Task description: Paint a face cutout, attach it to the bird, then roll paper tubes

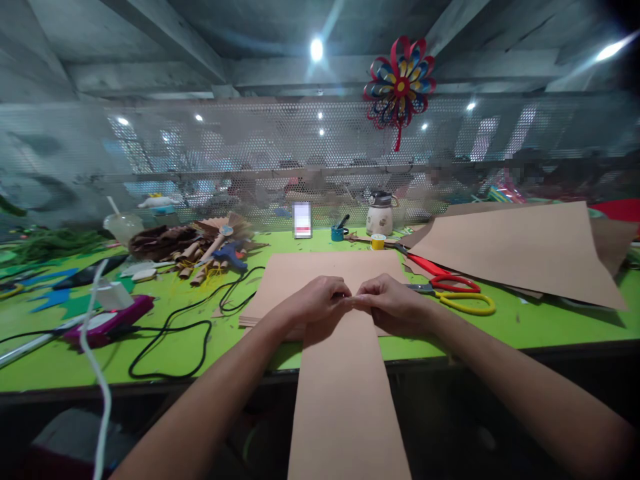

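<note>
A long strip of brown kraft paper (345, 393) runs from the table's near edge down toward me. My left hand (317, 300) and my right hand (387, 303) meet at its far end, fingers curled and pinching the paper's edge, thumbs nearly touching. Under the hands lies a stack of brown paper sheets (305, 273) on the green table (525, 323).
Red scissors (440, 273) and yellow scissors (463, 303) lie to the right, beside large brown sheets (525, 250). Black cables (185, 333), a purple device (107, 323), a white cable (95, 360), a blue glue gun (231, 253) and paper rolls (185, 257) sit left. A mesh partition stands behind.
</note>
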`<state>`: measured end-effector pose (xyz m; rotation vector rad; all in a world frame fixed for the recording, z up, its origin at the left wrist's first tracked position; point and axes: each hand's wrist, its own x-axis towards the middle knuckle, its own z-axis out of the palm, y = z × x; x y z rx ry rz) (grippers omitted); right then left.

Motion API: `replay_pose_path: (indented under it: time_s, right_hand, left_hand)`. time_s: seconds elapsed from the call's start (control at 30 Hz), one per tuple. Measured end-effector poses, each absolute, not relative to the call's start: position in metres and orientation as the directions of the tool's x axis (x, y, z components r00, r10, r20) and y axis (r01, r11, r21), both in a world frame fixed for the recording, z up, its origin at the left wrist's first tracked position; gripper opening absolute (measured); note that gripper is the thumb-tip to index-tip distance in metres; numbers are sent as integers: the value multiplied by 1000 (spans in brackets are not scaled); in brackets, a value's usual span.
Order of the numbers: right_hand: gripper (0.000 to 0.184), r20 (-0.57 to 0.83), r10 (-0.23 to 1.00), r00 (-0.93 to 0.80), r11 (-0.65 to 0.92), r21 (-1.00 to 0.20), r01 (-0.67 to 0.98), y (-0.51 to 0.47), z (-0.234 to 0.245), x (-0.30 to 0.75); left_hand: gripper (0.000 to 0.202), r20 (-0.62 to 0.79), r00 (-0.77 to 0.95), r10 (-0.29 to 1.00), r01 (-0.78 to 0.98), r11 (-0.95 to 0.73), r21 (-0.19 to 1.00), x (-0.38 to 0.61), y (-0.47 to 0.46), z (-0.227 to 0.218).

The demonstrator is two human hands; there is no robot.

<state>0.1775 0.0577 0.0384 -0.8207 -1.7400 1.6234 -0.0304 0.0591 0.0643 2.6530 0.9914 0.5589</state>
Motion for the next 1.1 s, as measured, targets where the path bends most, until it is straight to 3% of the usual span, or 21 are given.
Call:
replay_pose_path:
  time_s: [0.23,0.57,0.8,1.1]
  right_hand:
    - [33,139,793,-592,311,-930,197,64,36,184]
    - [30,186,769,-612,423,-865,269,66,42,185]
    - [34,100,738,-667,355,-899,258,64,46,186]
    - [33,46,797,-602,163,-976,141,64,40,185]
  left_hand:
    - [24,297,688,662,605,-750,268,-28,58,65]
    - [20,357,690,630,590,-774,228,-28,59,61]
    - [20,394,701,595,584,-795,163,-28,60,60]
    - [12,419,652,632,604,-767,217,-27,61,59]
